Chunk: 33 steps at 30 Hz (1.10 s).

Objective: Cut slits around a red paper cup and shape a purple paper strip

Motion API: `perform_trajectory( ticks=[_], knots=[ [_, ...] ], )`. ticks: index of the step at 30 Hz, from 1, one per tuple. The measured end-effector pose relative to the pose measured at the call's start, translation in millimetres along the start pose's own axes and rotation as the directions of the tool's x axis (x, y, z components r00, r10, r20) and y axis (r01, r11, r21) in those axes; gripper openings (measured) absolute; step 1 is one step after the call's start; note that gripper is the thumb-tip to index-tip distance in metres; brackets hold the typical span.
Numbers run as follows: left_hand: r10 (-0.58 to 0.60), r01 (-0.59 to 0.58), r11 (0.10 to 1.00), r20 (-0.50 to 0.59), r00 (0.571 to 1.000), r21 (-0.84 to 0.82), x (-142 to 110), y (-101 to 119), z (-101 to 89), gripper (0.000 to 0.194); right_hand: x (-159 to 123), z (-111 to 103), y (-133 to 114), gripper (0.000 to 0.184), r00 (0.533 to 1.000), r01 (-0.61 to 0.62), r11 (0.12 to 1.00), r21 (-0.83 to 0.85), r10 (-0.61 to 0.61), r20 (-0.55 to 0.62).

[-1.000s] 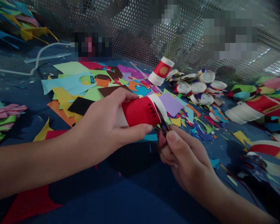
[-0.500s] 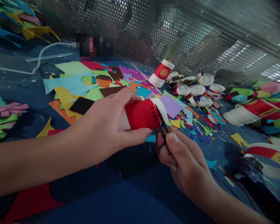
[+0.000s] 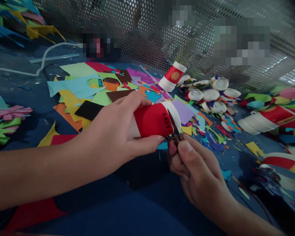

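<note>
A red and white paper cup (image 3: 152,119) lies on its side in the grip of my left hand (image 3: 120,127), thumb below and fingers over the top. Its white end points right, and dark characters run along the edge of the red band. My right hand (image 3: 196,164) is closed round a pair of dark scissors (image 3: 175,126). One blade lies across the cup's wall near the white end; the other blade is mostly hidden. Most of the scissor handles are covered by my fingers.
Coloured paper scraps (image 3: 73,87) spread behind the cup. A stack of paper cups (image 3: 173,77) leans near a perforated metal panel (image 3: 147,42). Cut cup bottoms (image 3: 210,95) lie in a pile at right, beside another cup stack (image 3: 267,119). A white cable (image 3: 45,55) runs at left.
The view has shifted slightly, so the cup and both hands appear a little further right. My left hand still holds the cup, and the scissors remain at its white end.
</note>
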State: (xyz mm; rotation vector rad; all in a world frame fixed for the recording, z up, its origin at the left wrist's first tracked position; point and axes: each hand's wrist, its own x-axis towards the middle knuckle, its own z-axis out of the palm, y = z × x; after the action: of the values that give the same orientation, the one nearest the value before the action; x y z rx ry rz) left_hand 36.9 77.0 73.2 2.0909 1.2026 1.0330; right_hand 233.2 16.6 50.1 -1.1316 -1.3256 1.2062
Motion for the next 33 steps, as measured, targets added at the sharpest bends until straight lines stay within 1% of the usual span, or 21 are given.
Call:
perform_trajectory(
  ticks=[5, 9, 14, 17, 22, 27, 30, 33],
  knots=[
    [0.001, -0.001, 1.0, -0.02, 1.0, 0.002, 0.1, -1.3, 1.3, 0.042, 0.6, 2.8, 0.1, 0.04, 1.0, 0.004, 1.0, 0.005, -0.004, -0.022],
    [-0.003, 0.003, 1.0, -0.031, 1.0, 0.021, -1.7, -1.7, 2.2, 0.043, 0.6, 3.7, -2.2, 0.044, 1.0, -0.011, 0.999, 0.03, 0.012, -0.014],
    [0.084, -0.078, 0.994, -0.067, 0.994, 0.078, -2.6, -3.2, 0.7, 0.048, -0.4, 0.7, -2.0, 0.039, 0.999, -0.053, 0.999, -0.002, 0.053, -0.013],
    [0.132, -0.122, 0.986, -0.082, 0.988, 0.115, -2.1, -2.9, -1.3, 0.047, -1.1, -1.0, -0.2, 0.038, 0.999, -0.047, 0.999, 0.013, 0.047, -0.019],
    [0.192, -0.18, 0.968, -0.059, 0.98, 0.174, -1.7, -4.2, 0.2, 0.044, -2.2, -0.6, 1.1, 0.037, 0.999, -0.047, 0.999, 0.014, 0.047, -0.02],
    [0.333, -0.294, 0.917, -0.114, 0.936, 0.268, -3.3, -7.7, 9.1, 0.044, -1.2, 7.6, -3.6, 0.039, 0.994, -0.048, 0.998, 0.031, 0.051, -0.099],
    [0.351, -0.3, 0.909, -0.139, 0.926, 0.291, -5.3, -8.2, 12.1, 0.041, -0.2, 11.9, -6.0, 0.041, 0.989, -0.036, 0.999, 0.023, 0.039, -0.141],
    [0.349, -0.295, 0.908, -0.148, 0.925, 0.296, -6.8, -7.6, 12.7, 0.046, 0.3, 13.0, -6.2, 0.041, 0.988, -0.037, 0.999, 0.038, 0.042, -0.148]
  ],
)
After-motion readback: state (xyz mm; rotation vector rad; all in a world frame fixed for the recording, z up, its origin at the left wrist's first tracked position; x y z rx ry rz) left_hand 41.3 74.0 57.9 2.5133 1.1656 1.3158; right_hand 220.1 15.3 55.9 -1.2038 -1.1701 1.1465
